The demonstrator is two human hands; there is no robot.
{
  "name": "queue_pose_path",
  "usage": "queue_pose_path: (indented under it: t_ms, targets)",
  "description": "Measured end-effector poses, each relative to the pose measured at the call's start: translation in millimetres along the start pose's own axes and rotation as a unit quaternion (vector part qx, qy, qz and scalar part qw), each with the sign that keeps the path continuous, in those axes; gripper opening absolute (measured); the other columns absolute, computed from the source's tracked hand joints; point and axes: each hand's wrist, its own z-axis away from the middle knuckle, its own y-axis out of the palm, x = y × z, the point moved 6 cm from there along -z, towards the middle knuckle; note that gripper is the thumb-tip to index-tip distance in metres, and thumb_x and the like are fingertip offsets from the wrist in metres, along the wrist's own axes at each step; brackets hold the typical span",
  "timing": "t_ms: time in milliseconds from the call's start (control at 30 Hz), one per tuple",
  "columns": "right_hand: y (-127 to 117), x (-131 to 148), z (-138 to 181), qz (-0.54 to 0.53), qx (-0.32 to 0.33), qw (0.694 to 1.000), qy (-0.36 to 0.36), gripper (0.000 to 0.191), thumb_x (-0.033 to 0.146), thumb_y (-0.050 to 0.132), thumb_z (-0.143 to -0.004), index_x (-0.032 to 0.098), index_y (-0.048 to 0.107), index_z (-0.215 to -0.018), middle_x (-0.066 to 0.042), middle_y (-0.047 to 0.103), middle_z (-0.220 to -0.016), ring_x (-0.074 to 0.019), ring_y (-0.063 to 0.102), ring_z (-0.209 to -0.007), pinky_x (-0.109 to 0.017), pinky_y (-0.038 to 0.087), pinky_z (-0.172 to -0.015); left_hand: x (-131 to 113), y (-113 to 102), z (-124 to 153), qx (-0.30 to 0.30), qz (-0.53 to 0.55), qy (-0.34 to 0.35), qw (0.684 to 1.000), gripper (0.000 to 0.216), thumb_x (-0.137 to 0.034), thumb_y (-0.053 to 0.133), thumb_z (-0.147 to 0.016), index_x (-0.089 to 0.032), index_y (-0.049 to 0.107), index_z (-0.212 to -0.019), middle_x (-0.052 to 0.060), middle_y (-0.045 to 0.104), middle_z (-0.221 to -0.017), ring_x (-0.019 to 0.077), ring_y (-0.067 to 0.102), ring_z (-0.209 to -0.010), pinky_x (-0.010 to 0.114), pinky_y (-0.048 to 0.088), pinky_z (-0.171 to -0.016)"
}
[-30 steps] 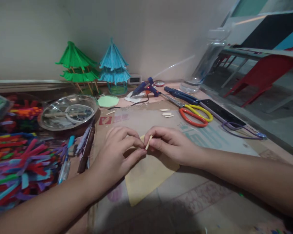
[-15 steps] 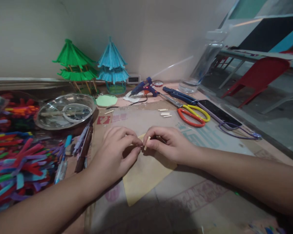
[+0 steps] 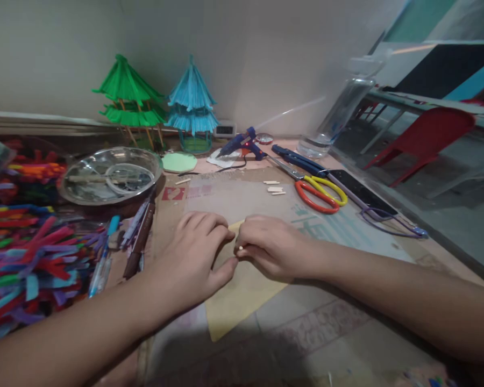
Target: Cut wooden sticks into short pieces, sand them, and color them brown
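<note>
My two hands meet over a yellow paper sheet (image 3: 242,293) lying on the cardboard-covered table. My right hand (image 3: 268,247) is closed around a small pale wooden stick (image 3: 241,249), only its end showing at the fingertips. My left hand (image 3: 196,258) rests on the paper's left side, fingers curled and thumb touching the stick's end; whether it grips anything is hidden.
Orange-and-yellow scissors (image 3: 320,192), several short wooden stick pieces (image 3: 275,188), a blue glue gun (image 3: 242,144), a phone (image 3: 357,188) and a water bottle (image 3: 339,115) lie beyond. A metal bowl (image 3: 111,177), pens (image 3: 139,236), and coloured pipe cleaners (image 3: 28,258) sit left. Green (image 3: 129,102) and blue (image 3: 191,105) paper pagodas stand by the wall.
The stick, upright between the fingertips before, is now tucked down into my right hand. Both hands have lowered onto the yellow paper and pressed closer together.
</note>
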Motion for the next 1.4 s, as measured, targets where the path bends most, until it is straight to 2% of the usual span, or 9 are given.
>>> queue_pose_path:
  t_ms: [133, 300, 500, 633, 767, 933, 1033, 1167, 1400]
  targets:
    - [-4.8, -14.3, -1.6, 0.089, -0.024, 0.995, 0.033, 0.014, 0.012, 0.048, -0.087, 0.018, 0.053, -0.074, -0.005, 0.058, -0.070, -0.0184, 0.050, -0.069, -0.029, 0.038, -0.064, 0.6, 1.8, 0.7, 0.005, -0.009, -0.006, 1.000, 0.022, -0.028, 0.062, -0.081, -0.014, 0.063, -0.099, 0.010, 0.060, -0.105, 0.0301, 0.052, -0.105, 0.048, 0.041, -0.093]
    - [-2.2, -12.3, -1.2, -0.002, 0.001, 1.000, 0.019, 0.012, 0.016, 0.051, -0.089, 0.018, 0.055, -0.078, -0.004, 0.059, -0.072, -0.0166, 0.053, -0.070, -0.026, 0.041, -0.065, 1.5, 1.7, 0.0, 0.004, -0.005, -0.007, 1.000, 0.022, -0.028, 0.062, -0.081, -0.014, 0.063, -0.097, 0.010, 0.060, -0.105, 0.0303, 0.053, -0.105, 0.048, 0.042, -0.093]
    - [-6.9, -20.6, -0.6, 0.051, -0.017, 0.995, 0.081, 0.013, 0.015, 0.052, -0.087, 0.018, 0.054, -0.075, -0.005, 0.059, -0.072, -0.0178, 0.053, -0.070, -0.028, 0.040, -0.066, 2.4, 1.8, 0.0, 0.006, 0.001, -0.021, 1.000, 0.022, -0.029, 0.061, -0.081, -0.017, 0.062, -0.100, 0.009, 0.060, -0.105, 0.0297, 0.052, -0.105, 0.048, 0.042, -0.093]
    - [-3.2, -13.0, -0.3, -0.028, 0.018, 0.999, 0.026, 0.012, 0.017, 0.051, -0.090, 0.018, 0.056, -0.079, -0.005, 0.062, -0.074, -0.0169, 0.055, -0.071, -0.027, 0.041, -0.065, 2.0, 2.1, 0.1, 0.003, 0.003, -0.014, 1.000, 0.021, -0.028, 0.062, -0.080, -0.015, 0.062, -0.097, 0.009, 0.061, -0.105, 0.0304, 0.053, -0.105, 0.049, 0.042, -0.092]
    - [-7.8, -17.5, 0.4, 0.057, -0.007, 0.996, 0.068, 0.012, 0.013, 0.052, -0.087, 0.018, 0.054, -0.075, -0.005, 0.059, -0.072, -0.0184, 0.053, -0.071, -0.029, 0.040, -0.066, 2.8, 2.1, -0.1, 0.001, 0.001, -0.018, 1.000, 0.022, -0.028, 0.062, -0.080, -0.017, 0.062, -0.099, 0.009, 0.061, -0.104, 0.0300, 0.053, -0.104, 0.048, 0.042, -0.092]
    - [-3.6, -12.9, 0.9, 0.024, 0.022, 0.999, 0.030, 0.011, 0.013, 0.052, -0.088, 0.018, 0.055, -0.078, -0.005, 0.060, -0.073, -0.0175, 0.054, -0.072, -0.027, 0.041, -0.066, 1.7, 3.1, -0.3, 0.010, -0.003, -0.011, 1.000, 0.023, -0.028, 0.063, -0.081, -0.015, 0.062, -0.099, 0.010, 0.060, -0.105, 0.0296, 0.053, -0.104, 0.048, 0.042, -0.092]
    - [-8.7, -20.2, 1.5, 0.075, -0.007, 0.994, 0.075, 0.013, 0.013, 0.053, -0.087, 0.017, 0.054, -0.074, -0.006, 0.059, -0.072, -0.0183, 0.053, -0.071, -0.029, 0.040, -0.065, 2.0, 3.1, -0.4, 0.009, -0.003, -0.013, 1.000, 0.024, -0.028, 0.063, -0.081, -0.014, 0.063, -0.101, 0.010, 0.060, -0.105, 0.0298, 0.052, -0.104, 0.048, 0.041, -0.092]
    - [-5.4, -15.1, 1.6, -0.008, 0.018, 0.999, 0.040, 0.011, 0.015, 0.053, -0.089, 0.017, 0.056, -0.079, -0.004, 0.061, -0.073, -0.0165, 0.055, -0.071, -0.026, 0.042, -0.065, 2.4, 2.7, -0.5, 0.005, 0.000, -0.012, 1.000, 0.023, -0.027, 0.063, -0.080, -0.014, 0.062, -0.100, 0.009, 0.061, -0.105, 0.0297, 0.053, -0.104, 0.047, 0.042, -0.092]
    - [-6.9, -13.4, 2.5, 0.029, -0.003, 0.999, 0.039, 0.013, 0.014, 0.051, -0.088, 0.018, 0.055, -0.077, -0.005, 0.061, -0.072, -0.0174, 0.054, -0.070, -0.028, 0.042, -0.065, 2.5, 2.9, -0.6, 0.010, -0.001, -0.016, 1.000, 0.023, -0.028, 0.062, -0.080, -0.015, 0.062, -0.100, 0.009, 0.061, -0.106, 0.0298, 0.053, -0.105, 0.047, 0.042, -0.092]
